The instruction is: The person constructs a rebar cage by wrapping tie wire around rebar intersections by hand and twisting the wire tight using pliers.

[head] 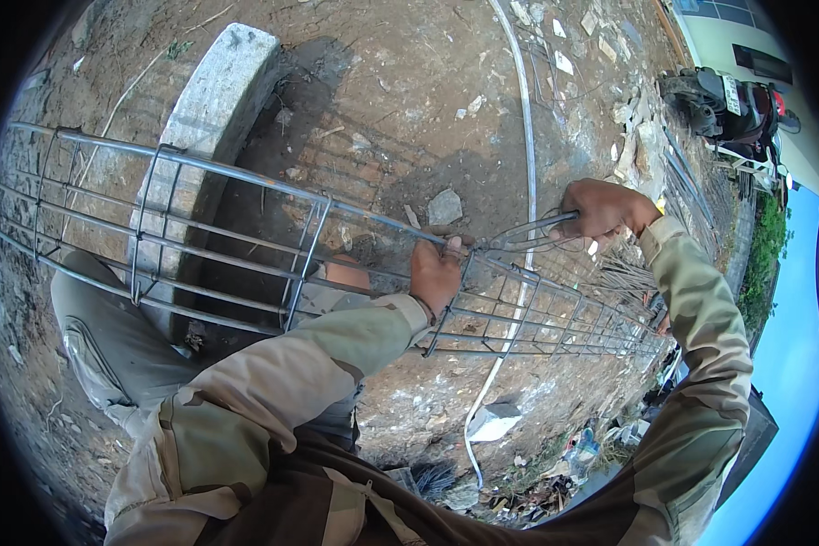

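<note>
A long rebar cage (pixel 232 242) of several lengthwise bars and square stirrups stretches across the view. My left hand (pixel 437 276) grips its upper bar beside a stirrup (pixel 456 304). In my right hand (pixel 604 211) are the handles of metal pincers (pixel 529 226), held to the right of my left hand. The jaws point left and meet the cage at the corner where the stirrup crosses the upper bar. Thin tie wire loops below the handles. The exact bite of the jaws is too small to tell.
The cage's left part crosses a concrete beam (pixel 208 102) on the dirt ground. A pale hose (pixel 527 130) runs under the cage. A stone (pixel 445 207) lies close by. Loose bars (pixel 631 273), rubble and a parked motorcycle (pixel 730 109) are at right; debris (pixel 553 478) lies below.
</note>
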Available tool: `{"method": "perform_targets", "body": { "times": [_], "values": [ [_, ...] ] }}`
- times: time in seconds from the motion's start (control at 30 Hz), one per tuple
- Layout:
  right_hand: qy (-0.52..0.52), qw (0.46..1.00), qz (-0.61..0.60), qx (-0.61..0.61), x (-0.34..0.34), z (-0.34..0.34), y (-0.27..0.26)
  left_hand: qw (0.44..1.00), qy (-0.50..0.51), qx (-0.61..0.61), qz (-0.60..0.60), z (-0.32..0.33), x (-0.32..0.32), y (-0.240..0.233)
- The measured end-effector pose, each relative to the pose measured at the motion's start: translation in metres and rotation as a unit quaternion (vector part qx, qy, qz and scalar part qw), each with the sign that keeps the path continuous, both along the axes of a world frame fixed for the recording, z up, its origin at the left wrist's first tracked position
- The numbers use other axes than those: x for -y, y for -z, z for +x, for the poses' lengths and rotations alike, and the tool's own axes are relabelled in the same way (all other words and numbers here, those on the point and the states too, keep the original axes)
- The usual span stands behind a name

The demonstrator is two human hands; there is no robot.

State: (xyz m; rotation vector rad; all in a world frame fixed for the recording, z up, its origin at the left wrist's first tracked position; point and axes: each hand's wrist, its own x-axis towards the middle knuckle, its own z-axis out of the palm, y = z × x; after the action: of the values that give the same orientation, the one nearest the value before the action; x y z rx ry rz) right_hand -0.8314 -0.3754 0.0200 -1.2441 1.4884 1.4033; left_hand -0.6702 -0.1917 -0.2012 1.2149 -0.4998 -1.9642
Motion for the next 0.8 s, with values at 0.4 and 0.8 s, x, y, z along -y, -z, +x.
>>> {"method": "perform_targets", "body": {
  "times": [0.4,0.8],
  "values": [
    [-0.484,0.808,-0.279,0.189,-0.055,-0.003,-0.023,0.998,0.007,0.059,-0.027,-0.017,-0.008,0.027],
    [-0.386,0.886,-0.206,0.151,-0.055,0.002,-0.008,0.996,-0.018,-0.070,0.045,-0.009,-0.003,0.011]
  ]
}}
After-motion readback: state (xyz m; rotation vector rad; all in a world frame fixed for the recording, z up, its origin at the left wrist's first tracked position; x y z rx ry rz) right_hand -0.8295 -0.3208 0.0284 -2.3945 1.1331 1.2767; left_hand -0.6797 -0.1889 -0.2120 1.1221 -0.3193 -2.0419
